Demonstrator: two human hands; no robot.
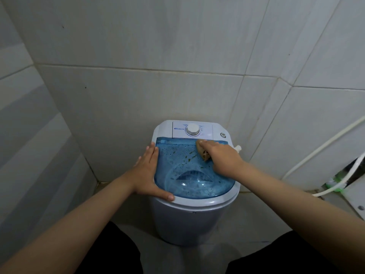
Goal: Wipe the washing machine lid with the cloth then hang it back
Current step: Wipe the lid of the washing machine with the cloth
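A small white washing machine (187, 220) stands in a tiled corner. Its translucent blue lid (187, 175) is shut and carries water drops and greenish smears near the back. My right hand (221, 157) presses a brownish cloth (202, 151) onto the lid's back right part, just in front of the control panel. My left hand (150, 171) lies flat with fingers apart on the machine's left rim, thumb along the front edge, holding nothing.
A white dial (193, 129) and a small round button (223, 135) sit on the panel behind the lid. White hoses (324, 147) run along the right wall, with a green brush (197, 183) low at the right. Tiled walls close in behind and on the left.
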